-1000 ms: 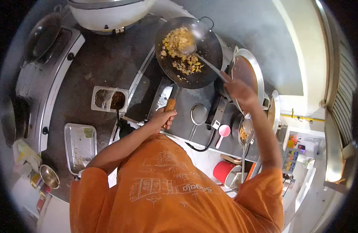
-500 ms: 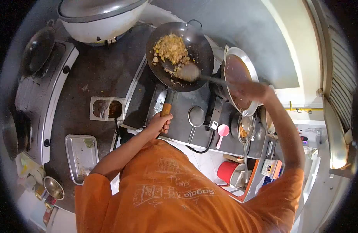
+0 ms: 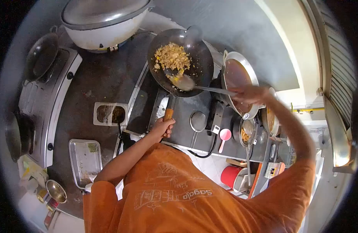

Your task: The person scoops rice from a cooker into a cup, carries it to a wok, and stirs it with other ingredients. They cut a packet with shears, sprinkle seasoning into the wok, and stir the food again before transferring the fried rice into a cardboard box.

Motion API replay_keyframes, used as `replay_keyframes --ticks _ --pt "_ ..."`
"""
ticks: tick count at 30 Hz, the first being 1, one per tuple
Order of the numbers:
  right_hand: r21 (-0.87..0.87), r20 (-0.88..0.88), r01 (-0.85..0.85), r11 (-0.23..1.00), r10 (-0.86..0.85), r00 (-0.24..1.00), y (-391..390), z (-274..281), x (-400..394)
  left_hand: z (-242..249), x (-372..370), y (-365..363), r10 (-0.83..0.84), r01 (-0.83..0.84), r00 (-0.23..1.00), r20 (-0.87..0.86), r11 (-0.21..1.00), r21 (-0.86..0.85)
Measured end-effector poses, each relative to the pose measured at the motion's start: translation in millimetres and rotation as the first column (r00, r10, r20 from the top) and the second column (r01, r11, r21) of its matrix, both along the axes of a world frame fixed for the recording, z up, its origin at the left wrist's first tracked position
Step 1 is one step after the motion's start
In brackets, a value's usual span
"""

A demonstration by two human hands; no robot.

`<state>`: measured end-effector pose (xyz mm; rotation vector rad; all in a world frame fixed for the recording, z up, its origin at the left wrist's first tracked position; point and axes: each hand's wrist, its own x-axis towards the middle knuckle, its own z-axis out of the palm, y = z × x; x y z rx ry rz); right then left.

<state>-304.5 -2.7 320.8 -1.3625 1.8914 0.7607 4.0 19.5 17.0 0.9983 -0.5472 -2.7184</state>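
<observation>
Gripping the wooden handle (image 3: 169, 113) with closed fingers, the left hand (image 3: 161, 129) is the nearer one to it, and the round black metal wok (image 3: 203, 64) lies straight ahead. The right hand (image 3: 252, 94), somewhat blurred, has its fingers narrow around the long metal ladle (image 3: 216, 90), whose shaft runs leftward to the chopped yellow-brown food (image 3: 172, 57) in the wok.
</observation>
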Motion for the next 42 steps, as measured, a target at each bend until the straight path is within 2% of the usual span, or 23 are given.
replay_keyframes --ticks 1,3,6,8,9,10,11,12,14,16,17,18,19,20,24,26,27,29,33,35,37,39,42 --pt "-0.028 0.084 0.208 0.978 -0.205 0.975 12.0 -27.1 23.3 -1.5 0.7 0.5 0.005 -0.005 1.0 0.004 1.0 0.001" --pt "-0.374 0.163 0.189 0.908 -0.136 0.977 32.7 -109.6 54.0 -5.4 0.2 1.3 0.01 -0.011 1.0 -0.024 0.999 -0.037" --pt "-0.548 0.361 0.331 0.768 -0.139 0.922 37.7 -193.8 86.8 -4.6 5.7 5.2 0.022 -0.006 0.997 0.073 0.978 -0.21" --pt "0.002 0.848 0.893 0.45 -0.474 0.236 40.6 -195.5 109.6 -8.5 25.3 4.3 -0.004 0.067 0.984 0.176 0.934 -0.352" --pt "0.019 0.844 0.891 0.454 -0.485 0.23 45.7 -191.7 105.8 -13.7 38.4 4.1 -0.019 0.151 0.964 0.265 0.86 -0.487" --pt "0.416 0.852 0.847 0.331 -0.469 -0.235 50.6 -186.0 97.8 -24.5 52.4 6.4 -0.086 0.274 0.925 0.371 0.827 -0.491" --pt "0.748 0.657 0.622 0.23 -0.385 -0.648 53.9 -178.3 89.6 -38.9 66.1 7.2 -0.148 0.394 0.871 0.469 0.781 -0.484" --pt "0.81 0.587 0.534 0.244 -0.362 -0.724 58.2 -167.0 82.6 -58.1 76.9 9.8 -0.151 0.391 0.871 0.468 0.788 -0.475" --pt "0.532 0.789 0.813 0.237 -0.488 -0.374 61.9 -119.4 77.8 -104.9 88.6 22.1 -0.262 0.716 0.676 0.689 0.456 -0.529" --pt "-0.007 0.775 0.881 0.473 -0.554 0.303 59.7 -93.7 61.9 -149.2 82.8 36.2 -0.23 0.612 0.76 0.608 0.566 -0.552" --pt "-0.274 0.59 0.729 0.628 -0.488 0.642 57.9 -84.5 55.7 -152.6 79.9 41.3 -0.185 0.507 0.827 0.532 0.655 -0.56" --pt "-0.273 0.578 0.72 0.638 -0.49 0.653 59.6 -94.2 29.7 -156.6 78.6 43.3 -0.207 0.412 0.875 0.437 0.792 -0.45" --pt "-0.583 0.184 0.092 0.808 0.021 0.983 60.1 -117.8 -9.0 -158.5 78.3 44.0 -0.201 0.398 0.883 0.425 0.802 -0.446" --pt "-0.549 -0.309 -0.595 0.587 0.519 0.797 52.8 -130.8 -28.5 -162.6 81.6 45.4 -0.22 0.363 0.913 0.343 0.823 -0.438" --pt "-0.238 -0.422 -0.46 0.855 0.336 0.842 0.6 -137.5 -5.9 -153.9 85.6 49.6 -0.179 0.237 0.962 0.204 0.923 -0.304" --pt "-0.385 0.017 -0.356 0.852 0.392 0.92 -7.6 -121.5 -57.0 -171.0 81.1 55.8 -0.112 0.142 0.984 0.138 0.962 -0.234" --pt "-0.373 0.015 -0.364 0.853 0.398 0.917 -6.5 -102.3 -57.1 -169.1 80.0 54.4 -0.107 0.134 0.986 0.13 0.965 -0.224" --pt "-0.33 -0.312 -0.858 0.394 0.812 0.493 5.4 -54.9 -31.8 -153.0 81.8 47.6 -0.152 0.182 0.974 0.169 0.968 -0.175" --pt "-0.49 -0.34 -0.8 0.347 0.769 0.542 26.9 -113.7 -19.7 -174.8 80.3 51.5 -0.153 0.162 0.986 0.067 0.975 -0.151" --pt "-0.341 -0.399 -0.703 0.624 0.581 0.709 -8.5 -119.8 -8.3 -171.9 83.6 42.8 -0.204 0.219 0.975 0.089 0.952 -0.215" --pt "-0.376 -0.427 -0.604 0.703 0.447 0.786 -25.7 -68.6 13.6 -181.6 79.7 47.2 -0.208 0.215 0.977 0.055 0.941 -0.262" --pt "-0.188 -0.185 -0.184 0.965 0.149 0.971 -40.5 -22.8 48.0 -185.0 75.8 44.4 -0.203 0.21 0.978 0.053 0.953 -0.216" --pt "-0.082 -0.182 -0.011 0.997 -0.004 0.983 -7.7 -25.7 56.0 -188.2 70.2 53.5 -0.136 0.159 0.984 0.111 0.959 -0.234"
